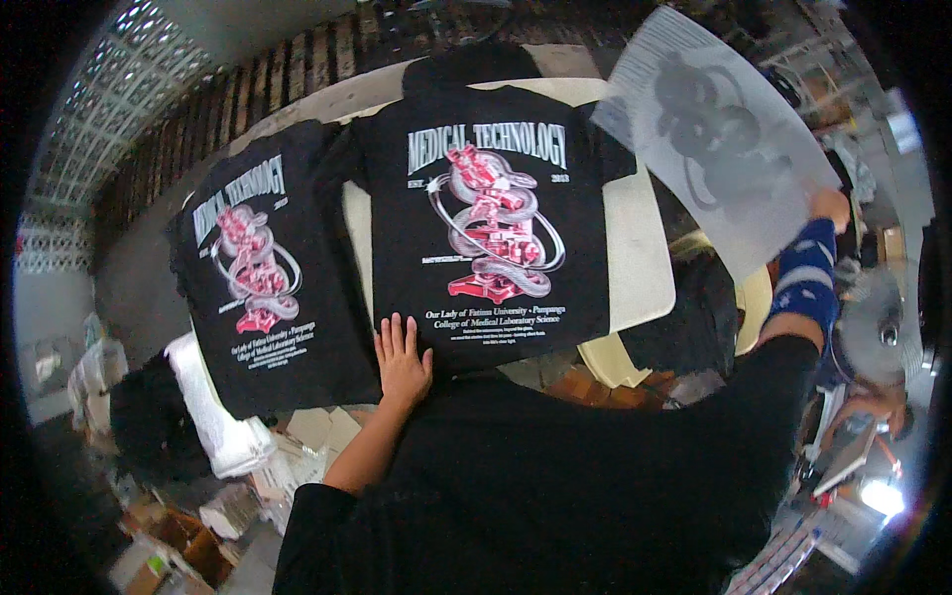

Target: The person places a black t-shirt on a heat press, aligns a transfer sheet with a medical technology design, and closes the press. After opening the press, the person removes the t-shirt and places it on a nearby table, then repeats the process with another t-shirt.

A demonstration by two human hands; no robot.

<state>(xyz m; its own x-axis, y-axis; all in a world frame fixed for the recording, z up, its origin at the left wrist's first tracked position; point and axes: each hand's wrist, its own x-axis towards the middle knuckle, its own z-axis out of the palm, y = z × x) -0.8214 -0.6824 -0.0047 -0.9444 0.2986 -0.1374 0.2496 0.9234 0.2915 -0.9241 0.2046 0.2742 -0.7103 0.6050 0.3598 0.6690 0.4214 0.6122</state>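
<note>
A black T-shirt [392,238] with a red, white and grey print lies spread, back up, on a pale board. My left hand [404,362] rests flat near its lower left corner, fingers stretched out. Out to the right, my right hand [831,206] grips the edge of a translucent transfer film sheet [739,223], which hangs raised over the shirt's right sleeve. A greyish ghost of the same picture shows on the film. My right fingertips are partly hidden at its edge. Left of the first shirt lies a second black T-shirt [332,297] with the same print.
The pale board [645,268] shows around the middle shirt. A white padded roll [218,426] juts out below the left shirt. Cardboard boxes [178,535] stand at the lower left, a round fan [873,327] at the right. Yellowish plastic [610,362] sits below the board.
</note>
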